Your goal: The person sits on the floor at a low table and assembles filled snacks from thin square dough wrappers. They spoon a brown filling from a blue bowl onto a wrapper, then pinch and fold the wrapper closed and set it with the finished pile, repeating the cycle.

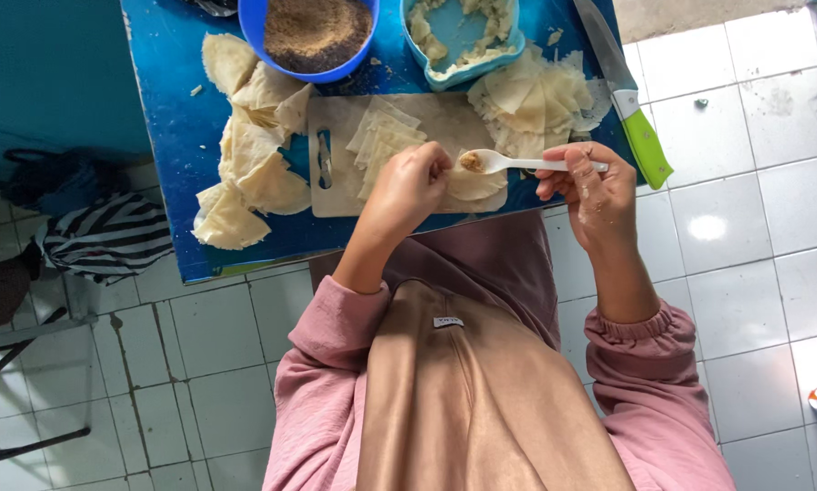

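Right hand fingers pinch white spoon; left hand fingers curled over wrapper, mostly hidden.

I see pink long sleeves gathered with elastic just behind the left hand and right hand, under a tan headscarf with a small white tag.

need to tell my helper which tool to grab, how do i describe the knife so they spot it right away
Start at the blue table and go to its far corner beside the white tiled floor, past the right hand holding the white spoon. The knife lies there at a slant, its tip hanging over the edge. Its bright green handle sets it apart from everything else.
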Motion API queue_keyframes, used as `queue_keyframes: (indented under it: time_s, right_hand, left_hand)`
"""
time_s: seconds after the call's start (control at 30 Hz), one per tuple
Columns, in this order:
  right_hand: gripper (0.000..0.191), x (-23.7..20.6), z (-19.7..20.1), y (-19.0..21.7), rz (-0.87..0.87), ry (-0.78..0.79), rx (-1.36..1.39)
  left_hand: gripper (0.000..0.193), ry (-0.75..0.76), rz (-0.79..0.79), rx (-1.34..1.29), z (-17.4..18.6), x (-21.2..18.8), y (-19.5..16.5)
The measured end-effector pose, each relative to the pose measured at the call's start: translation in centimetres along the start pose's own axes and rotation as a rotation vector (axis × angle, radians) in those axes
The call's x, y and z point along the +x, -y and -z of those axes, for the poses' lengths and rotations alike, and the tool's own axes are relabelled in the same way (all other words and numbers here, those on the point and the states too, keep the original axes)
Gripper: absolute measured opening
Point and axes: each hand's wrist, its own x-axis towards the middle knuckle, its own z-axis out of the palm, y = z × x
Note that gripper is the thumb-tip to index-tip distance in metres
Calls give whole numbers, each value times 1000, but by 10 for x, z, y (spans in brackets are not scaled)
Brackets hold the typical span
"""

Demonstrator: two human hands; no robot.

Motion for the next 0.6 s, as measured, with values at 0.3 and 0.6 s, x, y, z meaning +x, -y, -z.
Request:
queue_keyframes:
  time_s: [0.3, 0.6]
  right_hand:
    - [30, -21, -12, -2, 144, 98, -368]
    - [16, -38, -31, 18, 739, 394, -1015]
  left_hand:
    - [18, -33, 71, -14, 3, -4, -9]
    - [30, -129, 169, -212, -10, -19, -15]
